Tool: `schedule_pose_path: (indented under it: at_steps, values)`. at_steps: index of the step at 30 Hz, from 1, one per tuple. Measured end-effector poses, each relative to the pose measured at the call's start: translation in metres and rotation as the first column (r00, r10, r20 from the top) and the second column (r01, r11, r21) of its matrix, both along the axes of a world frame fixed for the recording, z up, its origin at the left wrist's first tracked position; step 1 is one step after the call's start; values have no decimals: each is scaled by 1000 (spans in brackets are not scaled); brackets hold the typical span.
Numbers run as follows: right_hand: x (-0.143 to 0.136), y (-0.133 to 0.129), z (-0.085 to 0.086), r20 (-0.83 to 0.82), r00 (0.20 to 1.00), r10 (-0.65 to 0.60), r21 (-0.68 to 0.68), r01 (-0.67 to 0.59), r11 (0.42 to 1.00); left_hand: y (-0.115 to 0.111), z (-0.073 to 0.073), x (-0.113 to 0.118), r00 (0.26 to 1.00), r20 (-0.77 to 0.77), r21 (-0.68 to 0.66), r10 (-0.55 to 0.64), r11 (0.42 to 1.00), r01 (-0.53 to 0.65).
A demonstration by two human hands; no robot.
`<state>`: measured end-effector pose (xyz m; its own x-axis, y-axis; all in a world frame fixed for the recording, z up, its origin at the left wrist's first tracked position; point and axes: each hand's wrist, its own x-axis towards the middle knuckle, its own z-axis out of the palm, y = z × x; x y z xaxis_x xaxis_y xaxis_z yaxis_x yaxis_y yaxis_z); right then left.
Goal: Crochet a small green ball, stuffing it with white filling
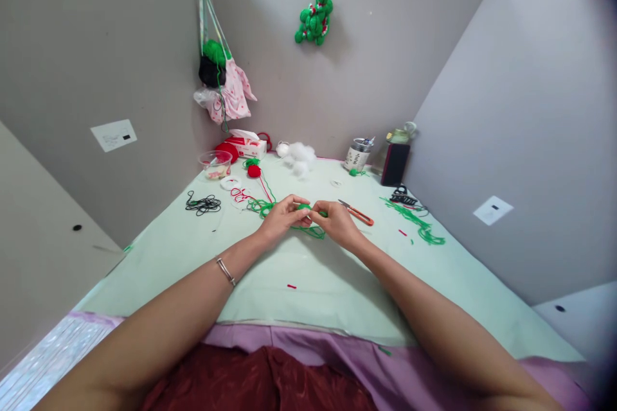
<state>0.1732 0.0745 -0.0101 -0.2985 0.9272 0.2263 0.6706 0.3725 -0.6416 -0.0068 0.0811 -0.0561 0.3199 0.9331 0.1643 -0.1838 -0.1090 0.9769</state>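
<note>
My left hand (284,215) is closed around a small green yarn piece (304,207), part of it covered by the fingers. Thumb and fingers of my right hand (336,221) are pinched together at the same piece, touching the left fingertips; a bit of green shows beneath them. Loose green yarn (313,231) trails on the table under both hands. Just beyond my right hand lie thread snips (359,214) with orange handles. Red-handled scissors (240,194) rest to the left, near a small red yarn ball (253,171).
Black cord (203,204) lies at left by a clear plastic bowl (215,166). White stuffing (299,158) and a tissue box (247,144) sit at the back. Cut green strands (417,221), a tin (357,155) and an upright phone (395,164) stand right. Green yarn figure (315,19) hangs above.
</note>
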Motion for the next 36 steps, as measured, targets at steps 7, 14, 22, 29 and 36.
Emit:
schedule_pose_path:
  at_steps: [7,14,22,29,36]
  values:
    - [-8,-10,-1,2,998,58,-29,-58,998,4,-8,3,993,-89,24,82,997,-80]
    - [-12,-19,4,44,999,32,23,-33,999,6,-5,3,992,-107,15,70,997,-69]
    - [-14,-18,1,16,1000,7,-6,-7,1000,6,-6,5,993,-79,19,87,996,-85]
    - [-26,-26,-6,-133,991,23,26,-19,999,3,-1,8,969,22,49,247,968,-247]
    - [-23,-17,-11,-254,961,111,-38,-125,991,-6,11,1,975,137,-6,174,985,-175]
